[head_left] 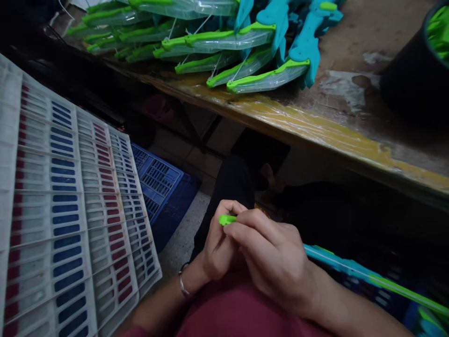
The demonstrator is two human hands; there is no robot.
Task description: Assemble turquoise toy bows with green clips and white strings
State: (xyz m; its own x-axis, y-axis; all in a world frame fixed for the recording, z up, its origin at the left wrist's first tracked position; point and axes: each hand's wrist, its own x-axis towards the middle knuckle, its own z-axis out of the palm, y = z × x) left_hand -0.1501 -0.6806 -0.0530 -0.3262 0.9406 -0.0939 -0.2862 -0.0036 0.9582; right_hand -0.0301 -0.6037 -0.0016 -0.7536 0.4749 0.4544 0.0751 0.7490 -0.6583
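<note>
Both hands meet over my lap, below the edge of the worn wooden workbench (315, 126). My left hand (217, 248) is curled into a fist around a small bright green plastic piece (227, 219), whose tip sticks out at the top. My right hand (273, 255) lies over the left one, its fingertips pinching the same green piece. A metal bracelet sits on my left wrist. Most of the piece is hidden inside the fingers.
On the bench lie several green and clear toy bow limbs (224, 40) with teal parts (305, 44). A black bucket (414, 79) stands at the right. A white tray of red and blue parts (66, 215) leans at the left, beside a blue crate (157, 180). A teal and green rod (368, 276) lies at my right.
</note>
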